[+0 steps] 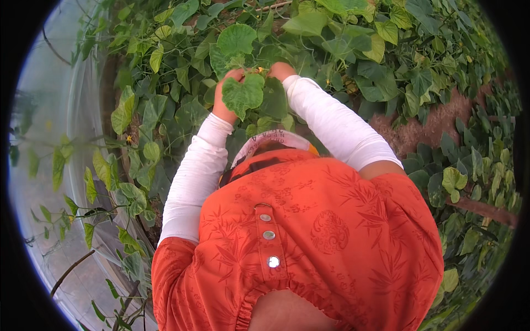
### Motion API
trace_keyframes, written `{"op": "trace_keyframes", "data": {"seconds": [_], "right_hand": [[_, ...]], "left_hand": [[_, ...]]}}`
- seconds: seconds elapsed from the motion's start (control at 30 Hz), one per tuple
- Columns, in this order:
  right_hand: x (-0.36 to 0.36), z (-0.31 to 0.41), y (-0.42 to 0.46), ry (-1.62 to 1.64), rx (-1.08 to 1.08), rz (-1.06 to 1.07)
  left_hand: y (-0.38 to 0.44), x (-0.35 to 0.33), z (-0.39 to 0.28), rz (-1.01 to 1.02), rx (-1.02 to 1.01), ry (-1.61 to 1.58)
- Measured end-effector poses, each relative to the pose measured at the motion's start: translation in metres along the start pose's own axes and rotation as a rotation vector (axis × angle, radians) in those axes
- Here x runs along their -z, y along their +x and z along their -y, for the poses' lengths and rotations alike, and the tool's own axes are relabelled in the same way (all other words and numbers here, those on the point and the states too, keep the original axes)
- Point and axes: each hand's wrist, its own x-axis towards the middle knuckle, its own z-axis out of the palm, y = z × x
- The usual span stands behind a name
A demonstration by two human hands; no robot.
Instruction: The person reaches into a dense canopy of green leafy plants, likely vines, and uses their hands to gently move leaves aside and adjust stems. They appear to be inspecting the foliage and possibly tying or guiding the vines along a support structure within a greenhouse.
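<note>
My left hand reaches into the top of a leafy, cucumber-like vine. A broad green leaf covers part of its fingers. Opposite it, my right hand is among the same foliage, with its fingertips hidden. A small yellow flower shows in the narrow gap between the two hands. Just beyond them stands a large rounded leaf. A darker leaf hangs below the right hand. What either hand grips cannot be made out.
Clear plastic sheeting curves along the left side. Dense vines spread ahead and to the right, around a patch of brown soil. A wooden pole lies at the right. A pale printed cloth item is at my waist.
</note>
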Motion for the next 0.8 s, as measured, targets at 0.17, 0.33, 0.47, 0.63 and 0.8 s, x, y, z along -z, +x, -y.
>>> {"op": "trace_keyframes", "data": {"seconds": [0.17,0.33,0.47,0.63,0.8], "right_hand": [[-0.005,-0.052,0.011,-0.027,0.588,0.108],[0.021,-0.015,-0.059,1.285,-0.188,0.374],[-0.002,-0.035,-0.047,1.311,-0.01,0.247],[0.01,-0.004,-0.071,1.186,-0.165,0.078],[-0.024,-0.061,-0.022,0.699,0.191,0.03]], "left_hand": [[0.0,0.005,0.002,-0.011,-0.105,0.088],[-0.002,0.009,-0.001,-0.046,-0.013,-0.003],[0.001,0.005,-0.016,-0.059,0.075,-0.148],[-0.005,0.005,-0.007,-0.059,0.021,-0.117],[-0.006,-0.001,-0.018,-0.016,0.038,-0.129]]}}
